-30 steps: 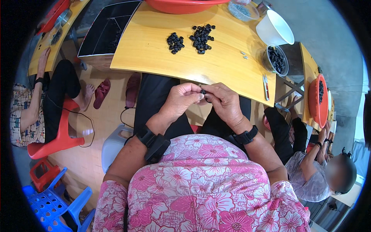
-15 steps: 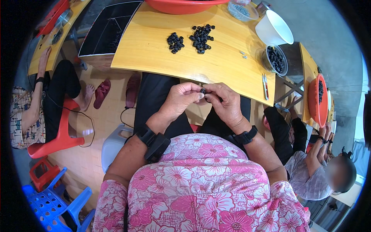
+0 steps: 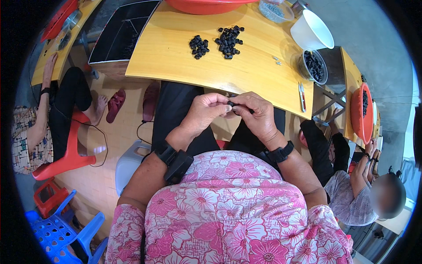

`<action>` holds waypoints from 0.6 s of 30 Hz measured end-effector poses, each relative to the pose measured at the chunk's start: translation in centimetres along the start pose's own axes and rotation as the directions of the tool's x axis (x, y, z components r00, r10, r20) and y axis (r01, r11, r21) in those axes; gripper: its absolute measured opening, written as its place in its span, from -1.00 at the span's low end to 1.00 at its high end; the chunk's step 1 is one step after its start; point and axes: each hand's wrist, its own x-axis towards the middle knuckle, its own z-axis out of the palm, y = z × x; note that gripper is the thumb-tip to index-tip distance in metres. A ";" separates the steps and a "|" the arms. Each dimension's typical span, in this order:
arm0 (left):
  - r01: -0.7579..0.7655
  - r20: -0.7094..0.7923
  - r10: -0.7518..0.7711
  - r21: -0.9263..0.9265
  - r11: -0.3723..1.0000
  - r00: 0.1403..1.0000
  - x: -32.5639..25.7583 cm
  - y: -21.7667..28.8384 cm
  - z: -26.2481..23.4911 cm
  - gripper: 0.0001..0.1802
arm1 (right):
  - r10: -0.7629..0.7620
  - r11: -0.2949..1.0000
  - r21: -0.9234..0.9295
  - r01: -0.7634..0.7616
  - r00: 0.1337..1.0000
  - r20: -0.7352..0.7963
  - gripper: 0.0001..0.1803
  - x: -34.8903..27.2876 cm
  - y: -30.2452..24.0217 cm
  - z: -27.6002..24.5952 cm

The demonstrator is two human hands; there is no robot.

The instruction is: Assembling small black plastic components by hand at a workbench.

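I see the left hand (image 3: pixel 200 113) and right hand (image 3: pixel 258 113) pinching one small black part (image 3: pixel 231 104) between them. Neither is nearer; its long axis is indiscernible.

Black piece (image 3: pixel 231 104) too small for detail

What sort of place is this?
Probably a small handwork workshop: little black parts lie in piles on a table, a clear tub holds more black pieces, and other people are at neighbouring tables.
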 end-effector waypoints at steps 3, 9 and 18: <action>0.004 -0.002 -0.004 0.029 1.000 1.000 -0.1 -0.2 0.0 -0.84 | -0.037 0.999 0.003 0.037 0.999 -0.002 -0.81 0.0 0.1 -0.1; -0.012 -0.004 0.012 0.075 0.997 1.000 0.0 -0.6 -0.3 -0.83 | 0.206 0.939 0.268 -0.216 0.976 0.066 -0.89 -0.1 -0.2 -0.2; -0.009 -0.001 0.009 0.089 0.996 1.000 0.4 -0.1 -0.4 -0.83 | 0.104 0.987 0.121 -0.111 0.993 0.060 -0.87 0.3 0.1 -0.4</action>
